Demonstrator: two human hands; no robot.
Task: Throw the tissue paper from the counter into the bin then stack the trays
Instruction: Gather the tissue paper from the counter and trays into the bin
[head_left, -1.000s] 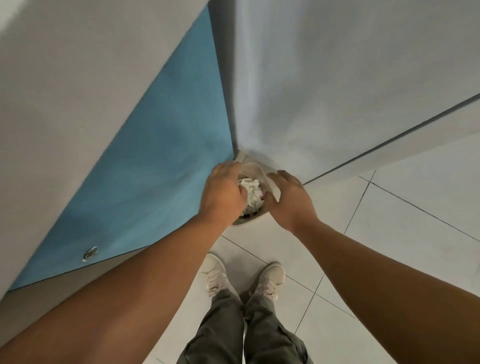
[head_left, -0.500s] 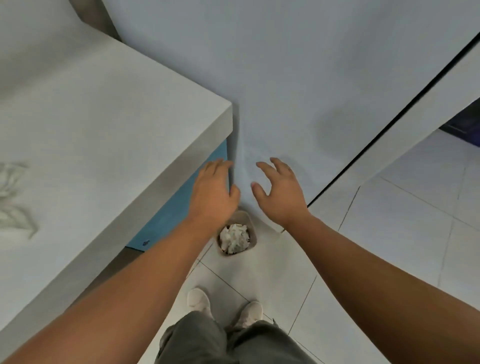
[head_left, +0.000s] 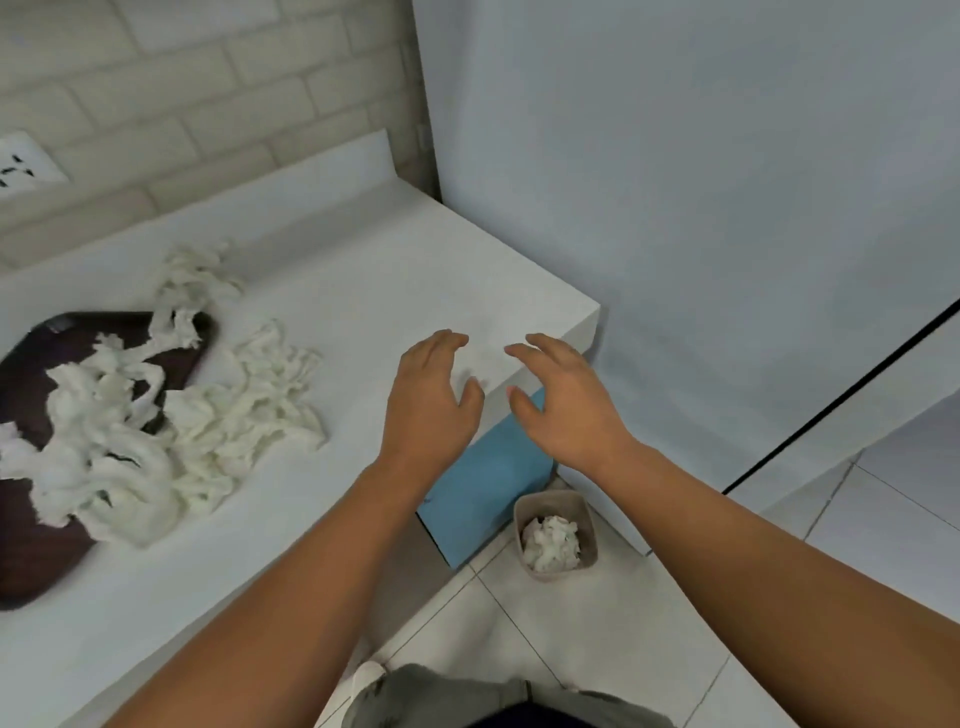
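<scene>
Tissue (head_left: 109, 441) sprawls on the bench (head_left: 363, 270), left of the left hand (head_left: 428, 397), nearer than the right hand (head_left: 566, 408); both empty, fingers loosely spread

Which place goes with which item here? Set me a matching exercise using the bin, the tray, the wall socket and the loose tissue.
Things:
1 bin
2 tray
3 wall socket
4 loose tissue

Places:
A on the brick wall
B on the floor by the counter corner
C strewn across tray and counter
D flat on the counter, partly covered

Pairs: 1-B, 2-D, 3-A, 4-C
</scene>
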